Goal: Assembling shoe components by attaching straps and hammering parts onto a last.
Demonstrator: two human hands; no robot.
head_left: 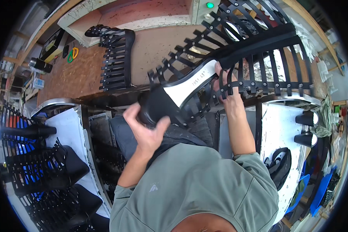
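Note:
A tall black strappy boot (158, 98) is held in both hands, tilted with its white sole (189, 85) facing up. Its long shaft of studded straps fans out to the upper right, over the bench. My left hand (147, 127) grips the rounded black end of the foot, thumb on one side and fingers on the other. At the other end of the white sole, my right hand (227, 83) has hold of the boot, its fingers partly hidden behind straps.
On the workbench (71, 75) lie another strappy black upper (128, 58) and green-and-yellow scissors (72, 55). A dark flask (40, 65) lies at its left edge. Several strappy boots (75, 166) fill the left side table. Two black tapered pieces (306, 118) sit at right.

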